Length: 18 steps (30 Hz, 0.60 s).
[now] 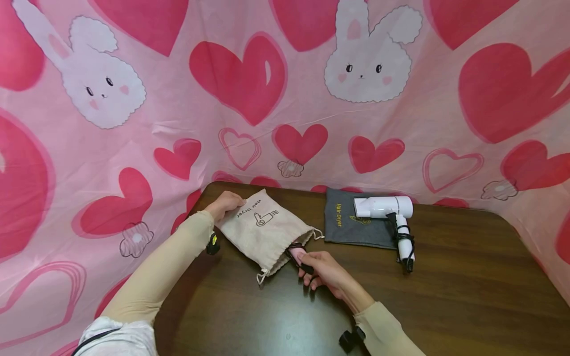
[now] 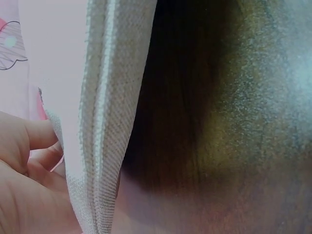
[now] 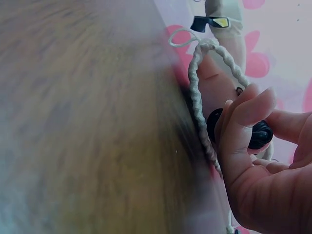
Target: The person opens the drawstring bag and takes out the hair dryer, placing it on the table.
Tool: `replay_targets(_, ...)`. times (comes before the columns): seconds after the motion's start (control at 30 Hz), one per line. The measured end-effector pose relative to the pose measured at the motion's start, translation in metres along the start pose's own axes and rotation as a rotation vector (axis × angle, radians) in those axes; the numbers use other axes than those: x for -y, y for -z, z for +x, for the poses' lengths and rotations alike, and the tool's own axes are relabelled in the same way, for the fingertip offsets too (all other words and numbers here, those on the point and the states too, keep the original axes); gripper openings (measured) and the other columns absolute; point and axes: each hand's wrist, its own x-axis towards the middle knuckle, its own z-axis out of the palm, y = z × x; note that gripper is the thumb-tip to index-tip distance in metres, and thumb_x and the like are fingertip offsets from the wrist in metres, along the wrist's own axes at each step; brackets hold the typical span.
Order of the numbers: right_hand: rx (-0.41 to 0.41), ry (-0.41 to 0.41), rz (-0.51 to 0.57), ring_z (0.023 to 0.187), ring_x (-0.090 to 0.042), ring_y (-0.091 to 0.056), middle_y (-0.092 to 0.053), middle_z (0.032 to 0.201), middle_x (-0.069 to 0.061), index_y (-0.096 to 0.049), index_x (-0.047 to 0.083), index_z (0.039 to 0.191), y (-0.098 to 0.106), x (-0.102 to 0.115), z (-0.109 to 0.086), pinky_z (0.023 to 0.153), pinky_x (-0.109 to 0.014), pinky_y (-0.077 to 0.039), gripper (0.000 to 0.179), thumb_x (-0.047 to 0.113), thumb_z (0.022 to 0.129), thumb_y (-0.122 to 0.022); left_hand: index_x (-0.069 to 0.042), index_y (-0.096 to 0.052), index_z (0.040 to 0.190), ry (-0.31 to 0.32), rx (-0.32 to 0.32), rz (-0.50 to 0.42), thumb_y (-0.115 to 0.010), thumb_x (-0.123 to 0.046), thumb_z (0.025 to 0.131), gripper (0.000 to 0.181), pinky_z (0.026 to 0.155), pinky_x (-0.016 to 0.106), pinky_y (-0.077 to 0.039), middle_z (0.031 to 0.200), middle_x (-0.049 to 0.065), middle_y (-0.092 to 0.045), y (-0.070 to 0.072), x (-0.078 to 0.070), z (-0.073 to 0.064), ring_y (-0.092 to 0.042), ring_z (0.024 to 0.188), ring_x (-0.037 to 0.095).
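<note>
A cream drawstring bag [image 1: 258, 232] printed "Hair Dryer" lies slanted on the table, its mouth facing the front right. At its upper left corner, my left hand [image 1: 224, 203] pinches the cloth; the left wrist view shows the fingers behind the bag's seam [image 2: 100, 112]. My right hand [image 1: 327, 274] grips the handle of a pink hair dryer [image 1: 297, 252] at the bag's mouth. Black cord [image 3: 261, 135] is wound round that handle. The rest of the dryer is hidden inside the bag. In the right wrist view, the gathered rim [image 3: 196, 97] stands open around the handle.
To the right, a white hair dryer [image 1: 385, 206] with black cord round its handle lies partly on a flat grey bag [image 1: 340, 235]. Behind the brown table [image 1: 467, 277] hangs a pink cloth [image 1: 307, 109] with hearts and rabbits.
</note>
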Motion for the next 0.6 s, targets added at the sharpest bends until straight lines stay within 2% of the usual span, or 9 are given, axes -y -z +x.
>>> replay_targets(0.2,0.002,0.008,0.003,0.06,-0.009,-0.062,-0.065,0.082,-0.007,-0.06,-0.011,0.11,0.0009,-0.0004,-0.0026,0.05,-0.021,-0.05,0.036,0.025,0.109,-0.056,0.002,-0.072,0.105,0.015,-0.001,-0.022,-0.065,-0.013,0.104,0.017,0.079,0.029,-0.047,0.091,0.004,-0.066,0.0013,-0.0031,-0.001,-0.058,0.087,0.018)
replay_targets(0.43,-0.009,0.001,0.004,0.06,-0.008,-0.062,-0.066,0.082,-0.006,-0.06,-0.011,0.109,0.0006,0.0001,-0.0061,0.05,-0.021,-0.05,0.036,0.025,0.109,-0.056,0.002,-0.072,0.103,0.011,-0.008,-0.029,-0.066,-0.012,0.103,0.016,0.079,0.029,-0.047,0.087,0.003,-0.067,0.0021,-0.005,-0.0032,-0.058,0.086,0.018)
replay_targets(0.6,-0.012,0.007,0.003,0.06,-0.008,-0.062,-0.066,0.081,-0.006,-0.06,-0.012,0.108,-0.0004,0.001,-0.0072,0.05,-0.021,-0.05,0.037,0.025,0.109,-0.056,0.005,-0.074,0.106,-0.016,-0.006,-0.029,-0.066,-0.01,0.103,0.017,0.083,0.03,-0.046,0.089,0.004,-0.069,0.0026,-0.0045,-0.0023,-0.059,0.09,0.019)
